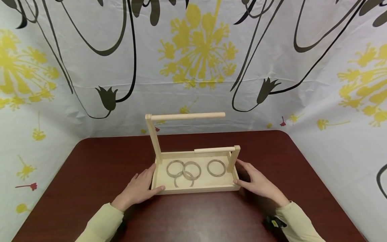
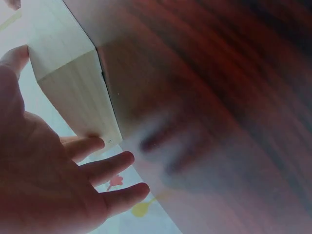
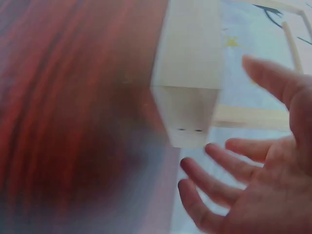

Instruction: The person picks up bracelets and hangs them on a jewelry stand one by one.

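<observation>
A shallow pale wooden tray (image 1: 208, 190) sits on the table. A tall post at its left carries a long horizontal rod (image 1: 187, 116); a short post at its right carries a shorter rod (image 1: 214, 150). Three overlapping grey rings (image 1: 167, 169) lie in the tray's left half, and a separate ring (image 1: 207, 168) lies on the right. My left hand (image 1: 139, 188) is at the left end, thumb touching the front corner, fingers extended along the end wall. At the right end is my right hand (image 1: 257, 181), fingers spread and loosely bent; its wrist view shows the thumb apart from the wood.
The dark red-brown table (image 1: 193, 215) has rounded far corners. Behind and beside it hangs a white cloth (image 1: 181, 97) printed with yellow and dark flowers. A black device (image 1: 273, 222) is at the right wrist.
</observation>
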`<state>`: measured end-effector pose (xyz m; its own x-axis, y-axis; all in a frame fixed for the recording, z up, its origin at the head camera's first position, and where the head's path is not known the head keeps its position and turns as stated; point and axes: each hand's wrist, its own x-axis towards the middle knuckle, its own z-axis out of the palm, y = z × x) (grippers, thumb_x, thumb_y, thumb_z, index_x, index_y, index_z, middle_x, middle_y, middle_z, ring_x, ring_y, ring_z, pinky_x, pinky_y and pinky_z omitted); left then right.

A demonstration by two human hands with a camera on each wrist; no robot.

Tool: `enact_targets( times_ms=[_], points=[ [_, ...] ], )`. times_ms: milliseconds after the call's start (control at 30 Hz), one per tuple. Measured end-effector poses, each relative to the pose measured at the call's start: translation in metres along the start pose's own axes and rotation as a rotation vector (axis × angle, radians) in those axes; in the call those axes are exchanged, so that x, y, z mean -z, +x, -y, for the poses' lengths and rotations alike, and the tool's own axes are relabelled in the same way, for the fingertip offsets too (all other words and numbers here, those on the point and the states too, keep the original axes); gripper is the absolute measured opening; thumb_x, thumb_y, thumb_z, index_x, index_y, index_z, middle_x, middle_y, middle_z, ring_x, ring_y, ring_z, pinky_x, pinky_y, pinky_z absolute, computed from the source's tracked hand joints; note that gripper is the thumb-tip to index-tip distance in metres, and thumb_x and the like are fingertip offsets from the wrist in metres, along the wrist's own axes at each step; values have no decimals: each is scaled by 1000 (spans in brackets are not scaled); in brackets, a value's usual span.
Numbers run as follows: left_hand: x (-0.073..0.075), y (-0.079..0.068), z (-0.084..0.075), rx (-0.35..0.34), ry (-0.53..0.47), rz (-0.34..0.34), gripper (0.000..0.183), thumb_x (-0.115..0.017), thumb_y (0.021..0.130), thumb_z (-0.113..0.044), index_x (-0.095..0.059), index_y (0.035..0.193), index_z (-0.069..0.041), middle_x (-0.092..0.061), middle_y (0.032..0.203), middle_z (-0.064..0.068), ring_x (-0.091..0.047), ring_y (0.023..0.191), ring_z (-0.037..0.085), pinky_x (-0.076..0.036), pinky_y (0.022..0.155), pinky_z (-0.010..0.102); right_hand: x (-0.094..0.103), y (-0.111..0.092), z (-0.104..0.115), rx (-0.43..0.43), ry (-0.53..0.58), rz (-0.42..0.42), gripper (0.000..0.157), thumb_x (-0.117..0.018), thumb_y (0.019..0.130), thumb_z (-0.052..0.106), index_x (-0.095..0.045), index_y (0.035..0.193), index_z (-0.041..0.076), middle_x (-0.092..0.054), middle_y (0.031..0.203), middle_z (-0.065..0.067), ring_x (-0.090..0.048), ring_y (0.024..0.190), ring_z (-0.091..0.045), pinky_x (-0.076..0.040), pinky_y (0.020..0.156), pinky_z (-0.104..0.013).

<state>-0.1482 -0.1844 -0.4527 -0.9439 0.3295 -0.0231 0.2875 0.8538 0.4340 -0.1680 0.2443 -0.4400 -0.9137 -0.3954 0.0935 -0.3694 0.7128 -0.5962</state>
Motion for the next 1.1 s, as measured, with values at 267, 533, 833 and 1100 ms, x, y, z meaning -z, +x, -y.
enact_targets(
  times_ms=[267, 533, 833, 1100],
  points=[
    [2, 1, 1, 9, -34, 11, 99, -64, 88, -53, -17, 151, 6, -34, 148, 25, -37, 133, 40, -24, 99, 70, 5, -10, 23, -41, -95, -82, 57, -74, 87, 23, -54, 134, 0, -63, 117, -14, -59, 108, -33, -46, 85, -52],
    [5, 8, 1, 8, 8, 42, 100, -63, 88, -53, -13, 151, 7, -31, 150, 26, -33, 136, 40, -18, 103, 68, -15, -2, 48, 126, 18, -77, 46, -74, 86, 17, -61, 127, 4, -66, 112, -9, -63, 97, -28, -51, 79, -41],
    [4, 15, 3, -25, -22, 40, 104, -69, 84, -53, -15, 151, 7, -33, 149, 25, -34, 135, 38, -19, 103, 67, -37, 37, 61, 263, 86, 7, 45, -71, 88, 12, -58, 130, 3, -61, 123, -13, -62, 103, -30, -50, 85, -44],
    [8, 18, 2, -80, -100, 23, 104, -75, 80, -47, -19, 150, 6, -37, 146, 23, -37, 133, 36, -19, 102, 69, -47, 72, 70, 329, 1, 88, 49, -70, 87, 15, -56, 133, 4, -59, 124, -13, -60, 104, -29, -50, 82, -40]
  ],
)
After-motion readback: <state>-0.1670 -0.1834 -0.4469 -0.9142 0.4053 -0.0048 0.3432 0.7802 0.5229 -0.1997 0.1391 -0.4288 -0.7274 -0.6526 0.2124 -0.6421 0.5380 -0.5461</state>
